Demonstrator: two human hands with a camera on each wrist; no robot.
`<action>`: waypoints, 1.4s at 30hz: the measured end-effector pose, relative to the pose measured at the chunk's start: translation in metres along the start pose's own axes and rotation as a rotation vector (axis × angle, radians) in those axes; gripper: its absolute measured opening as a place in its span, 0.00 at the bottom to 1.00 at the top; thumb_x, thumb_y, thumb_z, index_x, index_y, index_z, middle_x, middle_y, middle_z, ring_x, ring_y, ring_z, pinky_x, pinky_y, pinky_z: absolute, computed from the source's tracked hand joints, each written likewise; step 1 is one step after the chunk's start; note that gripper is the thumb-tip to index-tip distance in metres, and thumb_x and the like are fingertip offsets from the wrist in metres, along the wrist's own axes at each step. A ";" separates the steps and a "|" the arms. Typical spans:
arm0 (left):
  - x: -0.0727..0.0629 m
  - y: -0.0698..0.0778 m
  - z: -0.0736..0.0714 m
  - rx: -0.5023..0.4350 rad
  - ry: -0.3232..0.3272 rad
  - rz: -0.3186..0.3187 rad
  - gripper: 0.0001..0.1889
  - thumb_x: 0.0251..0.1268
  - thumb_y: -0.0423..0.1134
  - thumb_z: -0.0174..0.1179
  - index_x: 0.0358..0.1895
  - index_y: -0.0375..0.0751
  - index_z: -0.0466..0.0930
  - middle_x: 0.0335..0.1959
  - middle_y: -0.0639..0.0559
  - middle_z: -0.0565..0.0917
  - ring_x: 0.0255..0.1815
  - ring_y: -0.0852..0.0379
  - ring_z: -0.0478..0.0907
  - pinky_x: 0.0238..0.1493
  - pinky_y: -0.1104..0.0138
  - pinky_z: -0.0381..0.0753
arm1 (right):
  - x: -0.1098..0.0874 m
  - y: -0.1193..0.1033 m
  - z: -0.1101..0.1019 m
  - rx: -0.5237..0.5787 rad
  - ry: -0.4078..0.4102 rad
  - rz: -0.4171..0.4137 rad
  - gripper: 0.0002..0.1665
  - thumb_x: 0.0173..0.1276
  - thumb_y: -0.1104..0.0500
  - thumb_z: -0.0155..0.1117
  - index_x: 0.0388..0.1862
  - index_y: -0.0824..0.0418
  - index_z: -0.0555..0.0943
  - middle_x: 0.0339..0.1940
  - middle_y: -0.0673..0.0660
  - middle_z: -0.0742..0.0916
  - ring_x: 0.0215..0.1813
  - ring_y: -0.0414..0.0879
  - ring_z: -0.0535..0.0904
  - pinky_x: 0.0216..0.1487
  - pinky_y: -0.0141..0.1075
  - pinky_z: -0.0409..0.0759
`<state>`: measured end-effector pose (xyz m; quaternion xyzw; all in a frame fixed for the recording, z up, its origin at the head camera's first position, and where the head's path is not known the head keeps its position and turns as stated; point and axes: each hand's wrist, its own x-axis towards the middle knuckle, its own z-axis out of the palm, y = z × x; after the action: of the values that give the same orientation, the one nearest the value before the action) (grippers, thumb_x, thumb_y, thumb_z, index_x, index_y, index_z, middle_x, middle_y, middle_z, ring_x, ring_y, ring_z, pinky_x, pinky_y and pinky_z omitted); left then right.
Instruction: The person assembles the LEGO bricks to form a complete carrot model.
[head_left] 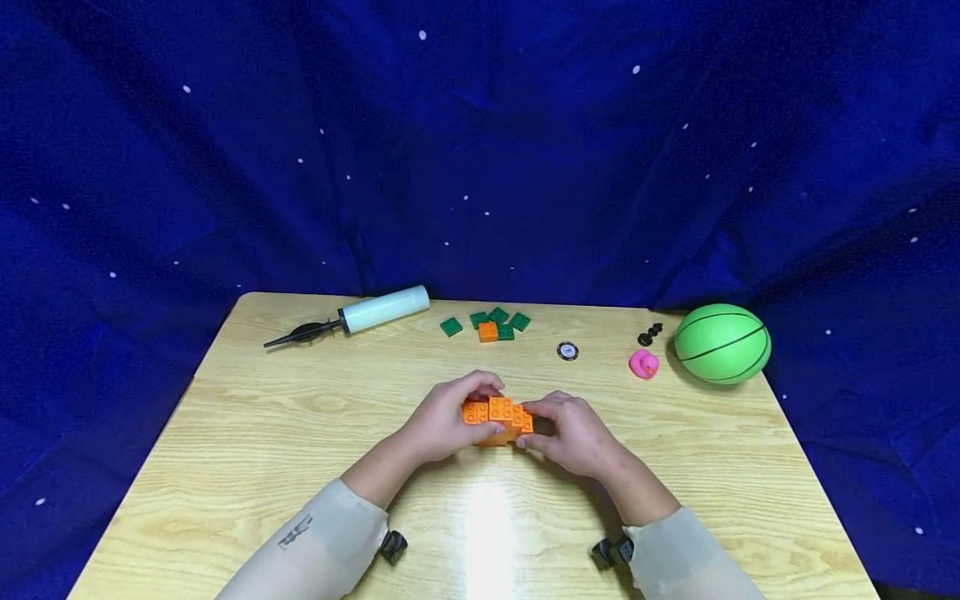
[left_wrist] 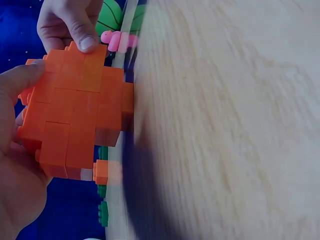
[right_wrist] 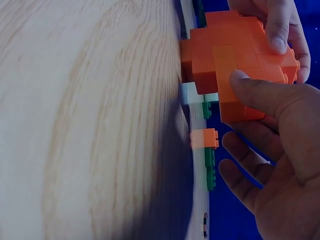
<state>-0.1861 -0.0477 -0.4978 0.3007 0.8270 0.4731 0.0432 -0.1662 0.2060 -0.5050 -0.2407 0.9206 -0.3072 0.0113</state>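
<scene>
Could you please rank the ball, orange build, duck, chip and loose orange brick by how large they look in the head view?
1. Ball
2. Orange build, though partly covered
3. Duck
4. Chip and loose orange brick: too alike to rank

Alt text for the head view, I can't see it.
A person's left hand and right hand hold an orange block build at a table. Beyond, left to right, lie a pump, green bricks near an orange brick, a chip, a pink duck and a green ball, before a blue cloth.
</scene>
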 end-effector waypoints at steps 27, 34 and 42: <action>0.013 -0.019 -0.028 -0.089 0.001 -0.021 0.22 0.67 0.51 0.72 0.61 0.52 0.83 0.54 0.60 0.86 0.58 0.56 0.79 0.59 0.52 0.82 | 0.000 0.002 0.002 0.004 0.020 -0.004 0.29 0.60 0.51 0.82 0.58 0.62 0.87 0.46 0.52 0.89 0.50 0.45 0.84 0.55 0.44 0.83; 0.025 -0.037 -0.033 -0.081 0.090 -0.089 0.16 0.75 0.47 0.65 0.58 0.45 0.85 0.51 0.58 0.86 0.53 0.58 0.82 0.56 0.58 0.84 | -0.001 0.001 0.002 0.007 0.026 -0.012 0.29 0.60 0.51 0.82 0.58 0.62 0.87 0.46 0.51 0.90 0.50 0.45 0.84 0.56 0.45 0.83; 0.040 -0.054 -0.033 -0.009 0.143 -0.128 0.14 0.74 0.38 0.65 0.57 0.37 0.84 0.46 0.53 0.88 0.49 0.55 0.83 0.53 0.58 0.84 | -0.002 0.001 0.002 0.000 0.020 -0.022 0.29 0.62 0.50 0.81 0.58 0.62 0.87 0.47 0.52 0.90 0.51 0.46 0.84 0.57 0.46 0.83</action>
<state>-0.2544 -0.0708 -0.5148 0.2124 0.8434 0.4933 0.0156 -0.1647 0.2070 -0.5074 -0.2478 0.9179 -0.3098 -0.0014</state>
